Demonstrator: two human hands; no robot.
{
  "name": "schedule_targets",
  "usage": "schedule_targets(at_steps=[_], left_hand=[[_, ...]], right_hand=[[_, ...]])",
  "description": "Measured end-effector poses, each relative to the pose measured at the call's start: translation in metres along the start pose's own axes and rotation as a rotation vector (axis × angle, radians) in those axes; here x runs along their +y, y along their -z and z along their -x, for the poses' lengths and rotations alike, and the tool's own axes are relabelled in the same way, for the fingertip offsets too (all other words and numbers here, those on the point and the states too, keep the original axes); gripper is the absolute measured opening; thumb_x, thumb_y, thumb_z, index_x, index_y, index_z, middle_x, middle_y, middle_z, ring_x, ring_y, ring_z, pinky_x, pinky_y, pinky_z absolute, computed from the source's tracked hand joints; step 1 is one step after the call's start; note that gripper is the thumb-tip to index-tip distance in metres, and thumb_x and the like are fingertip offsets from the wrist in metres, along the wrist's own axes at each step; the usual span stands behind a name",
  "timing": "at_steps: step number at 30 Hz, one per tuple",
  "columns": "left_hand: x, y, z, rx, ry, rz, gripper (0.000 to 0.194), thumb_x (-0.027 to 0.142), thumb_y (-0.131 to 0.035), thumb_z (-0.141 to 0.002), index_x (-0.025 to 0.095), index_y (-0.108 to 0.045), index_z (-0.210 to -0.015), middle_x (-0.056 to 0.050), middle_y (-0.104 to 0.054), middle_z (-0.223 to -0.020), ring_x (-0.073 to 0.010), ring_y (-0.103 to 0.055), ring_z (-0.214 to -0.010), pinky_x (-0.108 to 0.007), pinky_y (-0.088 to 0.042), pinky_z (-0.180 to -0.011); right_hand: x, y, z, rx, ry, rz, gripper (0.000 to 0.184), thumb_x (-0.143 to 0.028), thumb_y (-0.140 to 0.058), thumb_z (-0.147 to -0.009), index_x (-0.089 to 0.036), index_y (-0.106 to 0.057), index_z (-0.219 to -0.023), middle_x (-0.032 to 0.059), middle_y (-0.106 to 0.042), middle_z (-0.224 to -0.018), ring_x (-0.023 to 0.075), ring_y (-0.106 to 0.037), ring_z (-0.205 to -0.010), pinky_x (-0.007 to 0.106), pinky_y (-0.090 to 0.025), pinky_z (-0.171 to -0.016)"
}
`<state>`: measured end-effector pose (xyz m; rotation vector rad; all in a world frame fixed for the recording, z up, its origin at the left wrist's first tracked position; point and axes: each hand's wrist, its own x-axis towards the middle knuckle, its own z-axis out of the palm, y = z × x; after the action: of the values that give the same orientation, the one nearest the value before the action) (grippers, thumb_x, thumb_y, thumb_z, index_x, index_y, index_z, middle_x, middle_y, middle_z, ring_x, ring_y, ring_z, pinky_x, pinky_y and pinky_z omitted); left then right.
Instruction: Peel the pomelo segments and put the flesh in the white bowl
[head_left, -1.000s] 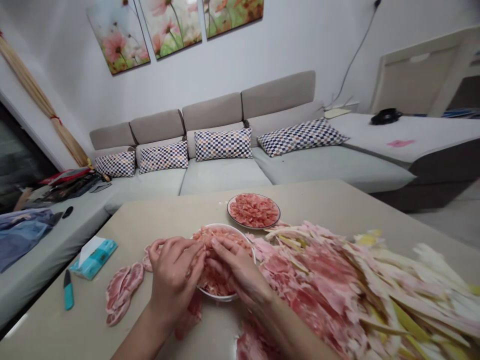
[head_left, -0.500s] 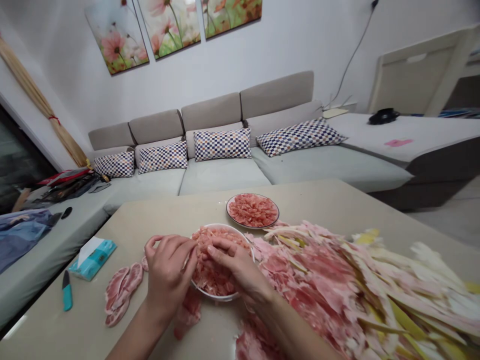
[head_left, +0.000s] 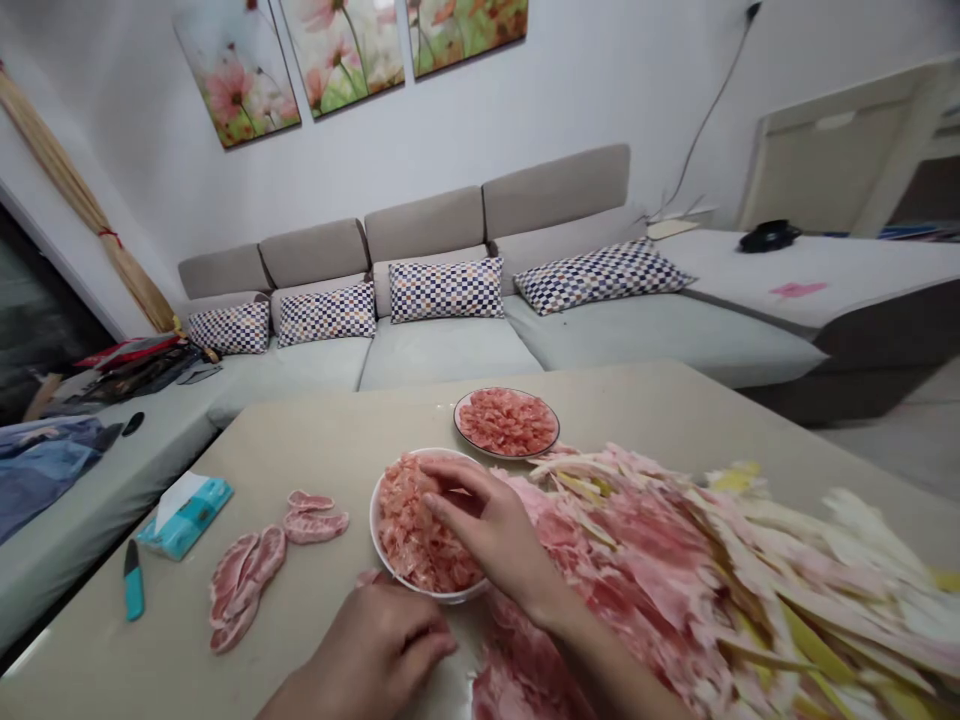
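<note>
While the white bowl (head_left: 442,598) of pomelo pulp (head_left: 412,525) lies beyond the curled left hand (head_left: 382,640), right hand (head_left: 495,530) above, loosely bent; holdings unclear.

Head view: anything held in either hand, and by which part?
Cannot tell: left hand is curled, hiding any grasp; right hand is over the bowl of pink pieces, no clear hold visible.

room: a home, by its look a living room
sofa (head_left: 446,350): long, with grey back cushions (head_left: 424,222) and checked pillows (head_left: 446,289)
wall (head_left: 600,90): three flower pictures (head_left: 345,55) hung in a row
curtain (head_left: 86,210): tan, gathered by a red tie (head_left: 110,236)
left seat: blue cloth (head_left: 49,465) lying loose
</note>
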<state>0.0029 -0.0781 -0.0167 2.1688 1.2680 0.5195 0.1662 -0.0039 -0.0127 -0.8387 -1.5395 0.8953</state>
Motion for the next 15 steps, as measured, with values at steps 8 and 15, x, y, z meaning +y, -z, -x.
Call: schedule_targets(at_steps=[8, 15], left_hand=[[0.0, 0.033, -0.005, 0.311, 0.251, 0.282, 0.027, 0.042, -0.056, -0.088, 0.019, -0.063, -0.075, -0.002, -0.066, -0.069, -0.0169, -0.06, -0.065, -0.026, -0.046, -0.062], [-0.006, 0.031, -0.01, 0.426, 0.285, 0.729, 0.035, 0.044, -0.068, -0.08, 0.02, -0.061, -0.105, -0.007, -0.068, -0.103, -0.0199, -0.066, -0.088, -0.029, -0.054, -0.072]], right_hand=[[-0.006, -0.004, 0.007, -0.023, 0.35, 0.302, 0.026, -0.009, -0.071, -0.079, -0.018, -0.067, -0.103, 0.0078, -0.069, -0.102, 0.0233, -0.063, -0.1, 0.038, -0.051, -0.088], [-0.007, -0.012, 0.015, -0.174, 0.428, 0.384, 0.029, -0.008, -0.061, -0.086, -0.018, -0.064, -0.114, 0.0098, -0.066, -0.105, 0.0221, -0.063, -0.096, 0.037, -0.054, -0.083]])
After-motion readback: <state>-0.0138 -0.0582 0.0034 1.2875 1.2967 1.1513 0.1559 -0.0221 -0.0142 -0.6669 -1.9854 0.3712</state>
